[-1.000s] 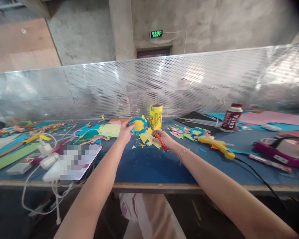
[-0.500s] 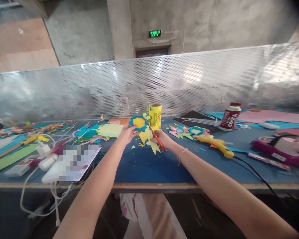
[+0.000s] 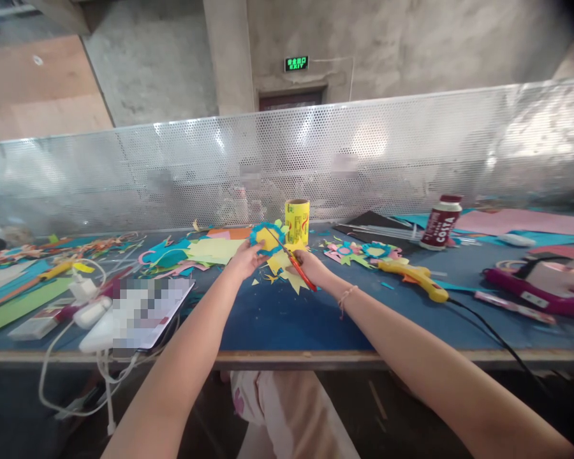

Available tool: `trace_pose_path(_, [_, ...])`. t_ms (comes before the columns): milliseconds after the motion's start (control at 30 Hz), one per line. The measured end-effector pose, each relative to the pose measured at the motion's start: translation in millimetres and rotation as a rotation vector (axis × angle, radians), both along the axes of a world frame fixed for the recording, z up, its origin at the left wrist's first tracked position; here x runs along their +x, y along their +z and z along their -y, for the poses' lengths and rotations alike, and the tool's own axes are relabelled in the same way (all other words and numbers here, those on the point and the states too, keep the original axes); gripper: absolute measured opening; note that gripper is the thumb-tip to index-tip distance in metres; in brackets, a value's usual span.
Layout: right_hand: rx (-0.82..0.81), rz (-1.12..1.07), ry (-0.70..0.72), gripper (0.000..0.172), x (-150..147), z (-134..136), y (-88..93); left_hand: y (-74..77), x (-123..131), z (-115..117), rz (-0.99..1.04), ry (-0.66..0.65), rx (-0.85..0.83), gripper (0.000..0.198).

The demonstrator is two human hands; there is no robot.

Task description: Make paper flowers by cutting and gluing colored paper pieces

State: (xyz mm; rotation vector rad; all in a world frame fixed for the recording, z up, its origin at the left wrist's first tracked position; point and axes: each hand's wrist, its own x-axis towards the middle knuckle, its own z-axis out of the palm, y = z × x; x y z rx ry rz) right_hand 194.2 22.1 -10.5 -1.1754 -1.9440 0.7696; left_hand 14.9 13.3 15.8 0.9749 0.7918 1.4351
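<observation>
My left hand (image 3: 249,258) is closed on the edge of a paper flower (image 3: 264,239) with a blue frilled rim and a yellow middle. In my right hand (image 3: 312,268) is a pair of scissors (image 3: 302,270) with red handles, its blades pointing up and left across the flower. Whether the blades are parted, I cannot tell. Yellow paper (image 3: 278,261) lies below the blades, partly hidden by my right hand, with small scraps around it. A yellow printed roll (image 3: 297,222) stands upright just behind.
Blue and pale yellow paper sheets (image 3: 213,250) lie left of my hands. Finished-looking paper flowers (image 3: 377,251), a yellow glue gun (image 3: 418,280) with a black cord and a Costa bottle (image 3: 441,223) are to the right. A tablet (image 3: 165,312) and white cables sit front left.
The flower has turned a little in my left hand and its yellow middle now lies behind the scissor blades. My right hand has barely moved.
</observation>
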Motion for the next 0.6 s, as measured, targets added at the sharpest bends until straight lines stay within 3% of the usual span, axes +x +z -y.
trace_pose_path(200, [0.015,0.012,0.028,0.019,0.7,-0.9,-0.7,-1.2,0.0,-1.0,-0.008,0.014,0.024,0.028])
trace_pose_path(467, [0.063,0.047,0.076,0.02,0.8,-7.6,-7.9,1.7,1.6,0.5,-0.079,0.21,0.084,0.043])
trace_pose_path(600, [0.065,0.05,0.072,0.02,0.2,-6.9,-7.7,0.9,0.9,-0.4,-0.116,0.239,0.09,0.042])
